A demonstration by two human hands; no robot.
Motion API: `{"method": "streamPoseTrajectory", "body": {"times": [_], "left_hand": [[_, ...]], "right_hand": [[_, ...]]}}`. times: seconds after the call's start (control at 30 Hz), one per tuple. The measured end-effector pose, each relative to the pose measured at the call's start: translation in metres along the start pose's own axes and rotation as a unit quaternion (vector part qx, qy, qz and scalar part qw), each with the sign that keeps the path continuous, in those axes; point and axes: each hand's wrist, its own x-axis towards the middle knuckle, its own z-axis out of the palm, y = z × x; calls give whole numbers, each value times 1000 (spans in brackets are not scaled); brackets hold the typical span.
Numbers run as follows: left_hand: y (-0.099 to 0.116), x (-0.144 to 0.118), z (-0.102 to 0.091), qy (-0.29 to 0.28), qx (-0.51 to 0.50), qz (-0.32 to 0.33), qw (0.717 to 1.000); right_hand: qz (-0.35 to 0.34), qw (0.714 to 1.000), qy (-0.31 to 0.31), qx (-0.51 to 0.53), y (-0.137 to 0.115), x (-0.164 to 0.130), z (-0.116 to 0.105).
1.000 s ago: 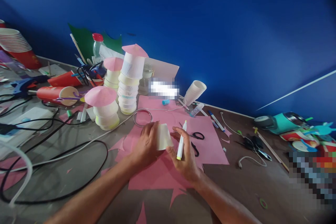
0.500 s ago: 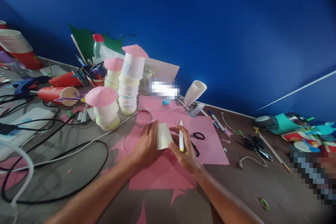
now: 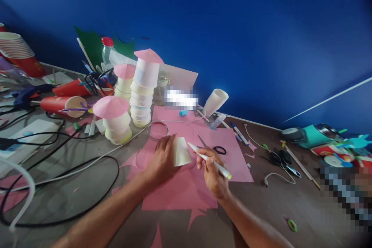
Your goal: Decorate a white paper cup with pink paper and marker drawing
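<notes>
My left hand (image 3: 163,158) is wrapped round a small pale paper cup (image 3: 182,152) lying on its side above the pink paper (image 3: 171,197). In my right hand (image 3: 214,174) is a white marker (image 3: 209,160) with a yellow end, its tip pointing toward the cup but apart from it. Black-handled scissors (image 3: 220,150) lie on the paper just behind my right hand, which partly covers them. A blue marker cap (image 3: 183,113) rests farther back on the pink sheet.
To the left stand stacked-cup towers (image 3: 142,100) with pink cone tops. A leaning stack of white cups (image 3: 215,101) is by the blue wall. Cables (image 3: 116,170) loop across the left; a teal bottle (image 3: 315,136) lies at right.
My right hand has let go of the cup and turned the marker from upright to slanted, tip toward the cup. My left hand keeps its hold.
</notes>
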Motion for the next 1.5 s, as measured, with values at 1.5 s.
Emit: {"method": "streamPoseTrajectory", "body": {"times": [1.5], "left_hand": [[-1,-1,2,-6,-14,-6,1000]], "right_hand": [[21,999,-48,-15,-8,0,5]]}}
